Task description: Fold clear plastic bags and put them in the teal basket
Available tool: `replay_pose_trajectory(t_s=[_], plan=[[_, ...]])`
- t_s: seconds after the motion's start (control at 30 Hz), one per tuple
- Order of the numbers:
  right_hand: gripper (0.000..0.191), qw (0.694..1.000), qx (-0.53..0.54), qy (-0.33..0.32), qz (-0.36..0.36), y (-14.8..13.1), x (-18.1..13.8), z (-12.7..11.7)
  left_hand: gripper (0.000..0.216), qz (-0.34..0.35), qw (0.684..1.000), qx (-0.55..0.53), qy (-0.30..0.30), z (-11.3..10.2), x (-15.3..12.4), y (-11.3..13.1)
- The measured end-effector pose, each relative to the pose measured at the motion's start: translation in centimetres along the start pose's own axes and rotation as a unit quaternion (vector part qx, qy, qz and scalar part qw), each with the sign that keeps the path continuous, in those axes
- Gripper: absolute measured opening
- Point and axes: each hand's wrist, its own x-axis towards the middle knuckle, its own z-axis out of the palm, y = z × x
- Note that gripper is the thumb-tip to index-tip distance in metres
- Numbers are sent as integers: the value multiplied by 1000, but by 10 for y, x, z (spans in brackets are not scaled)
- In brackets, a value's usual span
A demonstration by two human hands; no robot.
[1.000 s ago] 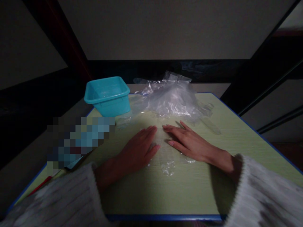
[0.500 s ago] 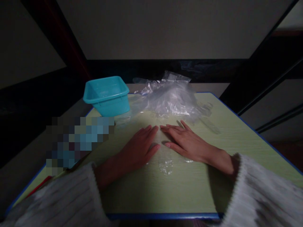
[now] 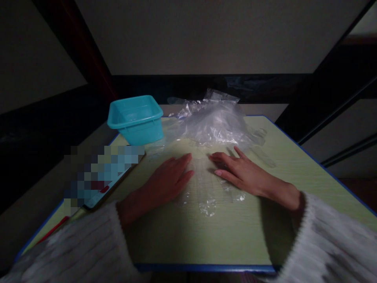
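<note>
A thin clear plastic glove (image 3: 205, 184) lies flat on the table, its finger ends pointing toward me. My left hand (image 3: 172, 177) is open, palm down over the glove's left side, with the fingers stretched out and close together. Over the right side is my right hand (image 3: 240, 171), also open, its little finger lifted and the thumb apart. Both hands partly cover the glove, and I cannot tell how firmly they touch it. Beyond them sits a heap of clear plastic gloves (image 3: 216, 122), crumpled and shiny.
A turquoise plastic basin (image 3: 141, 131) stands at the table's back left. In front of it lies a phone-like device (image 3: 118, 177), partly blurred out, with a red strip (image 3: 54, 229) nearby. The pale green table (image 3: 206, 243) has a blue edge, and a wall rises behind it.
My hands have moved apart, the left one leftward and the right one rightward, and more of the glove between them shows. The view has shifted slightly.
</note>
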Motion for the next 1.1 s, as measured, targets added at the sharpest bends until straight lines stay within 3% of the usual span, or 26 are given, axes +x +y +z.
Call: replay_pose_trajectory(t_s=[0.37,0.63,0.87,1.1], plan=[[35,1000,12,-4,22,9,-5,-9,39,-59,998,12,-18,-9,-3,-8],[36,1000,3,-9,29,13,-8,-14,37,-52,998,45,11,-15,-3,-8],[35,1000,-21,0,20,17,-9,-14,38,-45,993,110,-6,-12,-3,-13],[34,998,-51,15,16,20,-8,-12,38,-35,993,108,-16,-13,-2,-13]])
